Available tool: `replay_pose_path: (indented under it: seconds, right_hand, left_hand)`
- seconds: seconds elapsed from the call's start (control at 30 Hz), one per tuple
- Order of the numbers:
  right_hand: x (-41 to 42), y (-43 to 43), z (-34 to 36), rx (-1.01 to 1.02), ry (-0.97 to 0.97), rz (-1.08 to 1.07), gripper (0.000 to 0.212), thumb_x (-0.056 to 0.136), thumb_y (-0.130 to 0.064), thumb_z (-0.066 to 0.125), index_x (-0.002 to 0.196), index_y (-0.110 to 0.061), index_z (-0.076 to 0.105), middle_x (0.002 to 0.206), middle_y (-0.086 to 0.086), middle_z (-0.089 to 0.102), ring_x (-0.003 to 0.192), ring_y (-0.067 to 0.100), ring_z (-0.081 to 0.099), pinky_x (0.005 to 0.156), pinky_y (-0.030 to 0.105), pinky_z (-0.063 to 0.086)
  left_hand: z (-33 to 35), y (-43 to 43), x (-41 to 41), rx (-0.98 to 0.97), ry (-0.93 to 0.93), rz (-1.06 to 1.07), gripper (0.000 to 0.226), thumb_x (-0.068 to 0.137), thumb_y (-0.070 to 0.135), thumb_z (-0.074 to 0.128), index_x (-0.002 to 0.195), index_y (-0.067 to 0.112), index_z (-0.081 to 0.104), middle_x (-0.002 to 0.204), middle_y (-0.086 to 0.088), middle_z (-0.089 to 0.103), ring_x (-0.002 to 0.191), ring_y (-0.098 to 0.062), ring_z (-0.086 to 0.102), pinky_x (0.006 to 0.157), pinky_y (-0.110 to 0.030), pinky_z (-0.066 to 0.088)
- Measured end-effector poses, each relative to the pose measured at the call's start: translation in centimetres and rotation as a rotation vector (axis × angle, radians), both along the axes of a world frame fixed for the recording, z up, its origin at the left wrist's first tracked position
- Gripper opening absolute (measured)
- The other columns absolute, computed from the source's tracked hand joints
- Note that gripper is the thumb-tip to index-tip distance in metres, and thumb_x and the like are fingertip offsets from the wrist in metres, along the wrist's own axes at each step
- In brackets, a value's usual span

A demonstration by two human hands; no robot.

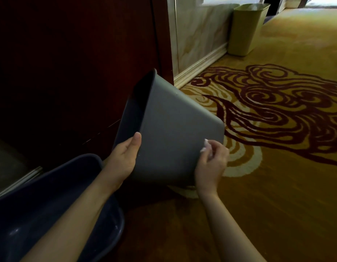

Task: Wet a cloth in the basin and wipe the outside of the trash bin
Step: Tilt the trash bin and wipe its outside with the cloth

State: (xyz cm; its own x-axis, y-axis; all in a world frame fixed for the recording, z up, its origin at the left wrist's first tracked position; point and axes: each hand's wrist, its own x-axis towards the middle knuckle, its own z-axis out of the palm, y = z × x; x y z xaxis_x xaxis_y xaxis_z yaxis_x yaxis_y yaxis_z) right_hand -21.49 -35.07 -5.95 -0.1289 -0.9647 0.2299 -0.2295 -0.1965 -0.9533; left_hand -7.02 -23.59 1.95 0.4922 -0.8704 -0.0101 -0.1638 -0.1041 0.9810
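1. To your left stands a dark red-brown wood panel (78,63).
2. Beyond it you see a pale marble wall (201,31) with a cream baseboard (201,65).
3. Your floor is gold carpet (277,195) with dark red swirls.

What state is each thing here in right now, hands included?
Grey bin: tilted, mouth to the left.
Cloth: bunched, against the grey bin's side.
Left hand: grips the grey bin's rim.
Right hand: holds the cloth.
Basin: on the floor, contents unclear.
Green bin: upright by the wall.
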Motion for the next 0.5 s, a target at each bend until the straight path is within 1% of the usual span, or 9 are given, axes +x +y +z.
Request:
replay_pose_path:
  seconds: [0.07,0.13,0.2,0.27,0.3,0.37,0.43,0.47,0.5]
  right_hand:
    - [2.2,3.0,2.7,-0.178,-0.030,0.155,0.009,0.092,-0.017,0.052,0.099,-0.017,0.059,0.096,-0.004,0.054,0.087,0.007,0.053,0.078,0.020,0.044]
    - [3.9,5.8,4.1,-0.276,-0.031,0.280,0.013,0.091,-0.018,0.052,0.100,-0.016,0.061,0.096,-0.004,0.055,0.090,0.008,0.053,0.079,0.023,0.045]
    - [4.9,8.1,4.4,-0.309,-0.029,0.363,0.015,0.089,-0.018,0.053,0.102,-0.017,0.062,0.098,-0.003,0.055,0.091,0.007,0.052,0.078,0.026,0.047]
    - [5.5,9.6,4.0,-0.307,-0.048,0.393,0.017,0.088,-0.015,0.057,0.104,-0.016,0.063,0.099,-0.002,0.055,0.090,0.007,0.052,0.075,0.028,0.048]
    - [5.6,10.0,3.8,-0.305,-0.060,0.391,0.018,0.087,-0.012,0.059,0.105,-0.015,0.064,0.098,-0.001,0.055,0.090,0.008,0.052,0.074,0.029,0.049]
    - [5.8,10.3,3.6,-0.325,-0.055,0.384,0.018,0.087,-0.012,0.060,0.105,-0.014,0.064,0.096,-0.001,0.055,0.088,0.008,0.052,0.071,0.031,0.049]
    - [5.7,10.4,3.0,-0.398,0.013,0.396,0.017,0.086,-0.014,0.060,0.103,-0.018,0.061,0.094,-0.003,0.054,0.085,0.007,0.049,0.071,0.029,0.047]
    - [5.4,10.3,2.6,-0.448,0.065,0.405,0.018,0.086,-0.015,0.060,0.103,-0.020,0.059,0.094,-0.004,0.053,0.085,0.006,0.048,0.072,0.026,0.045]
    - [5.0,10.1,1.9,-0.487,0.118,0.407,0.019,0.085,-0.016,0.059,0.103,-0.022,0.057,0.093,-0.005,0.053,0.084,0.005,0.047,0.074,0.022,0.042]
  left_hand:
    - [0.0,-0.3,-0.1,0.005,0.001,0.028,0.039,0.079,0.063,0.040,0.088,0.042,0.071,0.096,0.022,0.073,0.095,0.002,0.067,0.071,-0.009,0.052]
    - [0.1,-0.6,-0.1,-0.002,-0.015,0.075,0.040,0.078,0.060,0.040,0.084,0.034,0.071,0.087,0.022,0.074,0.089,0.004,0.067,0.071,-0.009,0.050]
    - [0.5,-0.6,-0.3,0.002,-0.058,0.085,0.040,0.080,0.058,0.039,0.071,0.034,0.069,0.069,0.021,0.072,0.072,0.008,0.066,0.061,-0.005,0.047]
    - [0.5,-0.4,-0.3,0.023,-0.068,0.076,0.045,0.081,0.058,0.038,0.056,0.030,0.064,0.051,0.014,0.064,0.052,0.007,0.059,0.049,-0.007,0.044]
    - [0.5,-0.2,-0.2,0.038,-0.068,0.075,0.047,0.080,0.058,0.038,0.054,0.027,0.061,0.047,0.012,0.059,0.047,0.006,0.056,0.046,-0.008,0.043]
    - [0.3,0.0,0.1,0.054,-0.057,0.083,0.047,0.080,0.059,0.039,0.056,0.022,0.054,0.044,0.010,0.054,0.044,0.003,0.051,0.043,-0.011,0.042]
    - [0.1,0.1,0.3,0.056,-0.034,0.090,0.047,0.078,0.060,0.040,0.058,0.019,0.051,0.043,0.010,0.051,0.042,0.001,0.049,0.043,-0.012,0.042]
    - [0.1,0.1,0.4,0.049,-0.020,0.094,0.046,0.077,0.060,0.041,0.060,0.019,0.052,0.045,0.010,0.054,0.045,0.001,0.052,0.046,-0.012,0.044]
    - [0.0,0.1,0.4,0.035,0.001,0.093,0.044,0.077,0.060,0.042,0.065,0.020,0.057,0.052,0.010,0.063,0.052,0.002,0.059,0.052,-0.011,0.047]
